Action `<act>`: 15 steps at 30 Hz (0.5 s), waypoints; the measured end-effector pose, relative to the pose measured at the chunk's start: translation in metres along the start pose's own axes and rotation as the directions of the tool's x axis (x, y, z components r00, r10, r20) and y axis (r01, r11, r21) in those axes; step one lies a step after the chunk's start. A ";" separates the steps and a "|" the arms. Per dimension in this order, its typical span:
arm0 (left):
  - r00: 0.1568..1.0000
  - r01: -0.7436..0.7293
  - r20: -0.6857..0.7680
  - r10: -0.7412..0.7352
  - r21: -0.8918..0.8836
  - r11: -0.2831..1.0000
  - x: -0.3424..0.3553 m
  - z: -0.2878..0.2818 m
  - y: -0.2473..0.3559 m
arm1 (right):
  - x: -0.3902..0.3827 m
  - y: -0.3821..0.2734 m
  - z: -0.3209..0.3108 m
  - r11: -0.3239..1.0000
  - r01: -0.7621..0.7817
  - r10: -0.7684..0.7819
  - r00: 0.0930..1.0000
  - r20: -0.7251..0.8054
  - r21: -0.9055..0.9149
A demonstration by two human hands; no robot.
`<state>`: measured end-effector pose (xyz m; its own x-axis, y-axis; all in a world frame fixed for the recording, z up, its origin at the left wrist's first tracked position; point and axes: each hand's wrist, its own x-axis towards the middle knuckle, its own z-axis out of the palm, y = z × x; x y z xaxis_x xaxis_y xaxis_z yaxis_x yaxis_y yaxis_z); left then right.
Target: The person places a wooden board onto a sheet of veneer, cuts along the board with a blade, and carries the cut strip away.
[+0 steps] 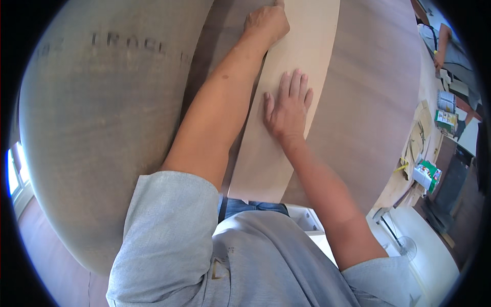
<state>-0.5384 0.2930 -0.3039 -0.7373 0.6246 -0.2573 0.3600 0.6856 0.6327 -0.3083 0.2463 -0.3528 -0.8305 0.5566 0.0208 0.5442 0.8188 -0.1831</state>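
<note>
A long pale wooden board (299,56) runs away from me over a wider brownish sheet of wood (365,97). My right hand (290,110) lies flat on the board, palm down and fingers stretched out. Farther off, my left hand (267,24) is at the board's left edge, close to the top of the view. Its fingers are curled together, and one finger or thumb points away from me. Whatever it may grip is hidden or cut off by the picture's edge. A dark gap shows along the board's left side, under my left forearm.
A large panel with stamped marks (102,128) rises on the left. To the right, a worktable holds cans (446,101), a green and white box (427,175) and paper scraps (420,130). Another person (444,43) is at the far right. A fan (406,247) stands lower right.
</note>
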 end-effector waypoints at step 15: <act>0.992 -0.037 0.122 0.030 0.053 0.998 -0.258 0.023 -0.104 | -0.013 -0.007 0.021 0.992 0.018 -0.033 0.993 -0.118 -0.128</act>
<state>-0.3726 0.0695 -0.3205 -0.6510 0.6858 -0.3253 0.4170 0.6812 0.6018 -0.3038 0.2301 -0.3729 -0.8284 0.5418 0.1423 0.5398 0.8399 -0.0557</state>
